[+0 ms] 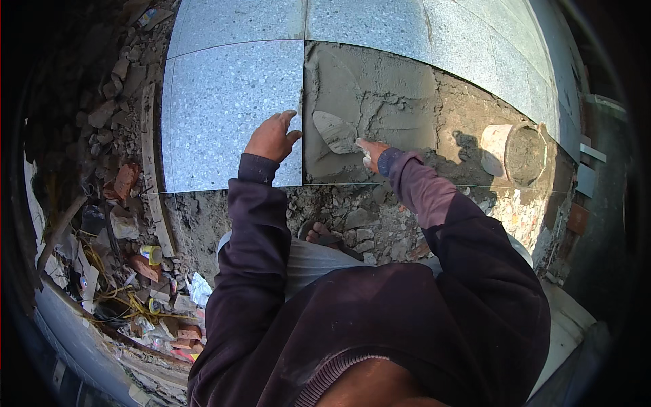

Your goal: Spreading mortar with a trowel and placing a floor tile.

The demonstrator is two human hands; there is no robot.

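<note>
Right now the fingers of the right hand are clamped on a trowel, its blade over the left part of the wet mortar. Just left of the mortar, the left hand's fingers are apart above a speckled tile; contact is unclear. Right of the mortar sits a bucket; well left of it lies rubble.
</note>
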